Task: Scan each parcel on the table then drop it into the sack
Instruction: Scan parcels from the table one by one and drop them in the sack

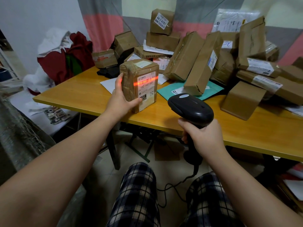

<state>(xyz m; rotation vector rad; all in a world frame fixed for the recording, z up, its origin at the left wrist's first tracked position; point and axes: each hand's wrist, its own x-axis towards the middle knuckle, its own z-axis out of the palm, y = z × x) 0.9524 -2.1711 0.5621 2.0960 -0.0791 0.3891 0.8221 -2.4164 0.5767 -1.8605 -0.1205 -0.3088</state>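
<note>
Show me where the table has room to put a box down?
Bare wood lies along the table front edge, right of the scanner, and at the left corner beside the held parcel. The back and right are crowded with stacked parcels.

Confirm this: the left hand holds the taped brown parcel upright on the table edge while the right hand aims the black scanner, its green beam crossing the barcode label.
One detail is wrong: the beam is red, not green. The head view shows a red line across the barcode label of the taped brown parcel. The rest stands: the left hand holds it upright on the table edge, and the right hand aims the black scanner.
</note>
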